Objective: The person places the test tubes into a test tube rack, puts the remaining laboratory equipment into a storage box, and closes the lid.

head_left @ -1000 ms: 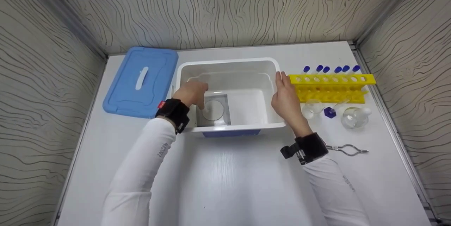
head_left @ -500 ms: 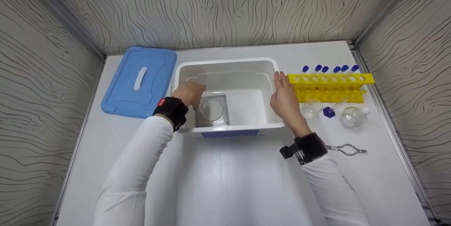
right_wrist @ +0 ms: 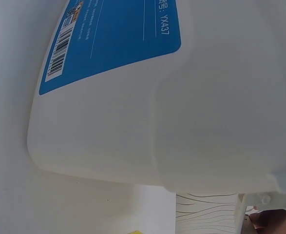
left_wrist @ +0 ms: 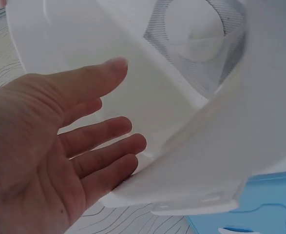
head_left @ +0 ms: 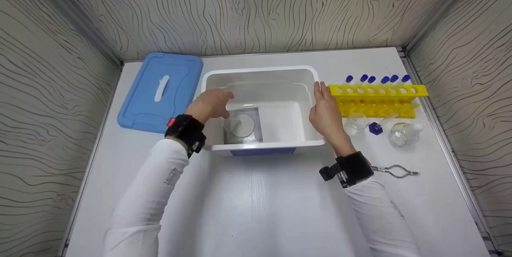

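Observation:
A white plastic bin [head_left: 280,144] stands on the white table. In its left half lies a square wire gauze [head_left: 258,129] with a white round centre; its mesh [left_wrist: 157,31] shows in the left wrist view. A faint clear shape seems to lie over the gauze; its kind cannot be told. My left hand [head_left: 210,105] is over the bin's left wall, its fingers [left_wrist: 101,134] spread apart from the thumb and holding nothing. My right hand [head_left: 326,117] rests on the bin's right rim with two fingers straight. In the right wrist view the blue label [right_wrist: 128,39] fills the top, and little of that hand shows.
A blue lid [head_left: 176,89] lies left of the bin. At right stands a yellow rack [head_left: 376,90] with several blue-capped test tubes. Before it are a clear beaker [head_left: 358,121], a purple hexagonal base [head_left: 375,128] with a clear tube, a glass alcohol lamp [head_left: 404,135] and metal tongs [head_left: 396,171].
My left hand has drawn back up and left from the gauze, its fingers now wider apart; a clear thing that showed under them is no longer in them. My right hand stays on the rim.

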A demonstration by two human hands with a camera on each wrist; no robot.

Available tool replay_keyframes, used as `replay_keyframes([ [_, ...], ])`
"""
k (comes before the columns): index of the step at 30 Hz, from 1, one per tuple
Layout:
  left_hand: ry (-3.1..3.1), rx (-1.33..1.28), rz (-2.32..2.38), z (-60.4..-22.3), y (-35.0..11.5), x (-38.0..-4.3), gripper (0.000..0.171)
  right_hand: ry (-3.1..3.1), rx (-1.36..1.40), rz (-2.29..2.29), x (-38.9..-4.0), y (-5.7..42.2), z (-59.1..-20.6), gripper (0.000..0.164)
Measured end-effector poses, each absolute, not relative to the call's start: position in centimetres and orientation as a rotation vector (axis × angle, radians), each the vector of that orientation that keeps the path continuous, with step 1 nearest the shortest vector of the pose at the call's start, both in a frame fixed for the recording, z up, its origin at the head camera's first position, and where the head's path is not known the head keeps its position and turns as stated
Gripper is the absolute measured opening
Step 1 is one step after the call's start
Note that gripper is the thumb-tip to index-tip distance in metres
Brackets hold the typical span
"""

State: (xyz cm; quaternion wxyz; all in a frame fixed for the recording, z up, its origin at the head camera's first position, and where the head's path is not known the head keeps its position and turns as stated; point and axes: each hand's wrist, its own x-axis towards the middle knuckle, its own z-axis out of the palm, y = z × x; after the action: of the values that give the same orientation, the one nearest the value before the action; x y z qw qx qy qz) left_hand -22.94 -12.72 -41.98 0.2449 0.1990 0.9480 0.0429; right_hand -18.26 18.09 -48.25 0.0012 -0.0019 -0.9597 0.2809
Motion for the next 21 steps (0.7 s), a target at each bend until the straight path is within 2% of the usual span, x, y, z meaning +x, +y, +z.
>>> replay_keyframes([
  [7,2.719,0.584,0.380,-41.8,-14.6,-22.1,0.054,-3.033,-0.005,0.884,-18.4,18.1,-48.2,0.063],
  [14,2.900,0.415,0.830,-42.3,-16.9,-20.7,0.050,-3.036,-0.007,0.875,-18.3,18.1,-48.1,0.063],
  [21,3.004,0.231,1.071,-44.9,-17.7,-19.0,0.051,-3.037,-0.019,0.885,-18.2,18.2,-48.0,0.064],
])
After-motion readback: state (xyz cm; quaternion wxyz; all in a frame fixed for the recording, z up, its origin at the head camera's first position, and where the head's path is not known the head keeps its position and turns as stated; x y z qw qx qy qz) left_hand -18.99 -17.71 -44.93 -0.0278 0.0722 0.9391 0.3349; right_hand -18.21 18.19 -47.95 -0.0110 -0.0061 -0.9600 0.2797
